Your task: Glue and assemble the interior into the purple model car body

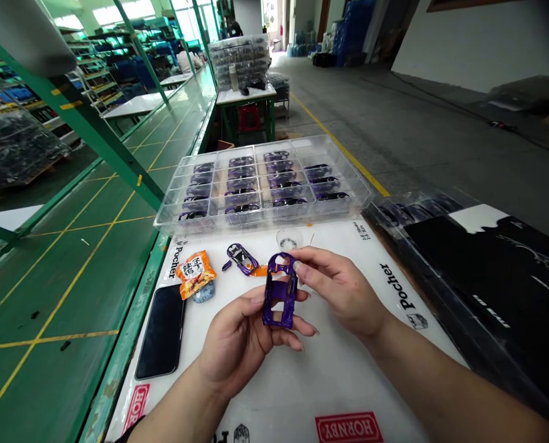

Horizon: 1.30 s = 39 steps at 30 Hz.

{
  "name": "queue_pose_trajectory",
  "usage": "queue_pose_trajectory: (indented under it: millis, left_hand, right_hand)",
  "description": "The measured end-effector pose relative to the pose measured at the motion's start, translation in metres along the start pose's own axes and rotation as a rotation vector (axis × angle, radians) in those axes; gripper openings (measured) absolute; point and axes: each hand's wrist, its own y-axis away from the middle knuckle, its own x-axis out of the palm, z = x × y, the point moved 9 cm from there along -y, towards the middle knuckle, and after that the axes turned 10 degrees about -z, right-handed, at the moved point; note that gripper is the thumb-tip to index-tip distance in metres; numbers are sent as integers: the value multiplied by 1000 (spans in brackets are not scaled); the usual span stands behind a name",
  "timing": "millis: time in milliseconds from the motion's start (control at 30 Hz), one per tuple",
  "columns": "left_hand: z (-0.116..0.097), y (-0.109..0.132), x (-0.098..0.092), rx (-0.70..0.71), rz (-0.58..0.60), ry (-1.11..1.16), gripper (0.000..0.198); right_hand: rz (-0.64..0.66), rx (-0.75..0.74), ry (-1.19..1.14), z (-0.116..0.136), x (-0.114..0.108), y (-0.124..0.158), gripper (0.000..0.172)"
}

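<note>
A purple model car body shell [281, 290] with open window gaps is held up over the white mat. My left hand [244, 332] has its thumb on the shell's left edge and its fingers behind it. At the shell's upper right, my right hand [341, 286] pinches the edge between thumb and fingers. Just beyond lies a second car part [241, 258], a black and purple chassis piece with a small purple bit beside it. A small clear round dish [289, 240] with tiny parts in it sits behind the shell.
A clear compartment tray [256, 215] with several purple car parts stands at the back. To the left lie an orange snack packet [197, 274] and a black phone [161, 331]. Black packaging [495, 271] lines the right side. A green bench [71, 295] runs along the left.
</note>
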Motion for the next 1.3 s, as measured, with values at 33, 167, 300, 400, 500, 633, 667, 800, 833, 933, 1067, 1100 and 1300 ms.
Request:
queue_pose_trajectory:
  millis: [33, 167, 300, 400, 500, 633, 667, 800, 833, 933, 1067, 1100, 1300]
  left_hand:
    - [0, 0, 0, 3, 3, 2, 42]
    - [-1, 1, 0, 14, 4, 12, 41]
    - [-4, 0, -1, 26, -32, -17, 37]
    - [-5, -2, -5, 54, -80, -50, 34]
    - [-10, -3, -17, 130, -186, -72, 33]
    - [-29, 2, -38, 356, -373, -269, 34]
    - [-34, 5, -40, 411, -407, -341, 34]
    - [-50, 15, -39, 616, -469, -578, 30]
    - [-54, 19, -37, 679, -472, -633, 28]
    - [-64, 30, -29, 890, -463, -819, 26]
    - [-71, 39, -18, 1107, -382, -987, 37]
    - [-73, 41, -15, 1149, -355, -1016, 40]
    - [-81, 49, -1, 1302, -256, -1089, 52]
  right_hand:
    - [-3, -6, 8, 0, 0, 0, 32]
    - [1, -20, 24, 1, -1, 0, 32]
    - [14, -36, -11, 1, -1, 0, 28]
    - [12, -71, -20, 3, -3, -1, 25]
    - [-11, -151, 46, 11, -7, -2, 26]
    - [-31, -192, 194, 16, -8, -3, 33]
    - [-30, -180, 218, 15, -8, -3, 34]
    - [-12, -137, 265, 10, -6, -2, 41]
    - [-4, -133, 264, 9, -5, -2, 42]
    - [35, -90, 207, 2, -4, 0, 42]
    - [81, 16, 44, -9, -5, 3, 43]
    - [84, 27, 21, -10, -5, 3, 43]
    - [50, -6, 35, -9, -7, 3, 39]
